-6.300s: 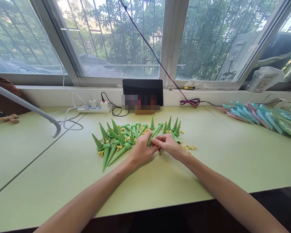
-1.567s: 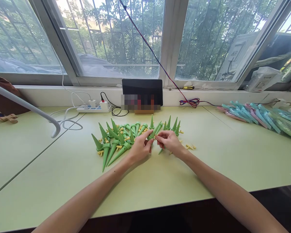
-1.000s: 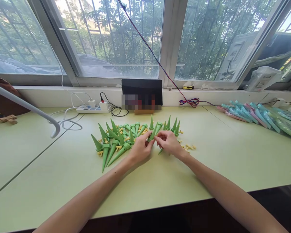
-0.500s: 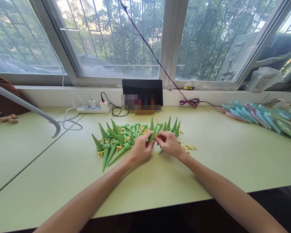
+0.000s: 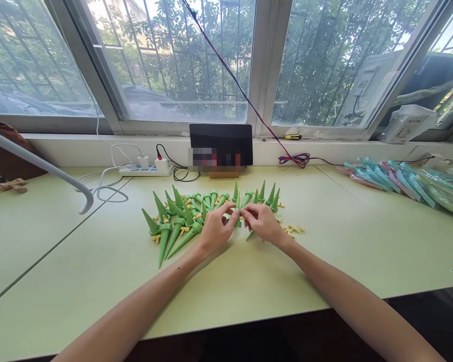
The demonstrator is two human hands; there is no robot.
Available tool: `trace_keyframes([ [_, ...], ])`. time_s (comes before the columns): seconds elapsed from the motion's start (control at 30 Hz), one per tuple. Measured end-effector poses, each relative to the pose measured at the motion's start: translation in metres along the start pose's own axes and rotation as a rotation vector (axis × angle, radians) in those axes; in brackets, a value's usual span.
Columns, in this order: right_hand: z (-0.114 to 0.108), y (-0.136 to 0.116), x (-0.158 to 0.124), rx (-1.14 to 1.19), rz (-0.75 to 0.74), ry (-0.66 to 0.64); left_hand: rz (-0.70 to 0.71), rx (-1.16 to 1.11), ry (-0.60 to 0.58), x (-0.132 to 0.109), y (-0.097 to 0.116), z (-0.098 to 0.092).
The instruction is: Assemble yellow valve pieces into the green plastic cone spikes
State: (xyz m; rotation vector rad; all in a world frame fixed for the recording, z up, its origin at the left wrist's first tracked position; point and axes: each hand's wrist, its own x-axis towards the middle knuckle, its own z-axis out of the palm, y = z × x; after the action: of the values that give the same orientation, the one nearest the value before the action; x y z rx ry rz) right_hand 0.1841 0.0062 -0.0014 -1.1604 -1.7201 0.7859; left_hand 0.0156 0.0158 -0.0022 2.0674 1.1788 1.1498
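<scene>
My left hand (image 5: 218,227) grips a green plant watering spike (image 5: 238,208) between thumb and fingers, its point upward. Against the side of that spike, my right hand (image 5: 262,221) pinches a small yellow T-shaped valve, mostly covered by the fingertips. Left of my hands lies a heap of green spikes (image 5: 165,236), many with yellow valves in them. Several more spikes (image 5: 274,198) stand upright behind my right hand. Loose yellow valves (image 5: 293,229) are scattered to its right.
A dark tablet (image 5: 221,143) leans at the back of the pale green table (image 5: 226,301). A power strip (image 5: 145,170) with cables is to its left. Plastic packets (image 5: 403,181) are piled far right. A white curved bar (image 5: 45,166) juts in from the left.
The spike in my left hand has turned from a slant to nearly upright. My left thumb and fingers have shifted on it, while my right fingertips stay at its side.
</scene>
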Motion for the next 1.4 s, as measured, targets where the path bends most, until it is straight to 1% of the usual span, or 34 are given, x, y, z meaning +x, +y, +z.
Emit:
trace_keyframes([
  [0.07, 0.001, 0.000, 0.000, -0.036, 0.000, -0.022, -0.017, -0.007, 0.008, 0.000, -0.001, 0.000],
  [0.23, 0.003, 0.002, -0.002, -0.143, -0.017, -0.061, -0.027, 0.020, -0.016, -0.001, -0.003, 0.001],
  [0.4, 0.001, 0.007, -0.002, -0.276, -0.066, 0.003, 0.014, 0.104, -0.046, -0.003, -0.001, 0.002],
  [0.57, -0.001, 0.011, 0.000, -0.372, -0.070, 0.078, 0.028, 0.174, -0.118, -0.005, -0.001, 0.003],
  [0.73, -0.002, 0.009, 0.000, -0.389, -0.055, 0.089, 0.038, 0.257, -0.191, -0.003, -0.005, 0.003],
  [0.93, -0.001, 0.009, -0.001, -0.391, -0.040, 0.082, 0.013, 0.328, -0.206, -0.002, -0.005, 0.001],
  [1.03, -0.002, 0.010, 0.000, -0.400, -0.042, 0.078, 0.004, 0.337, -0.194, -0.002, -0.005, 0.002],
  [1.1, -0.002, 0.010, 0.000, -0.404, -0.046, 0.075, 0.012, 0.332, -0.165, -0.002, -0.005, 0.002],
  [1.2, -0.002, 0.011, 0.000, -0.407, -0.047, 0.074, 0.026, 0.314, -0.086, -0.002, -0.005, 0.002],
  [1.4, -0.002, 0.012, 0.000, -0.416, -0.039, 0.077, 0.021, 0.287, 0.113, 0.001, -0.002, -0.003],
])
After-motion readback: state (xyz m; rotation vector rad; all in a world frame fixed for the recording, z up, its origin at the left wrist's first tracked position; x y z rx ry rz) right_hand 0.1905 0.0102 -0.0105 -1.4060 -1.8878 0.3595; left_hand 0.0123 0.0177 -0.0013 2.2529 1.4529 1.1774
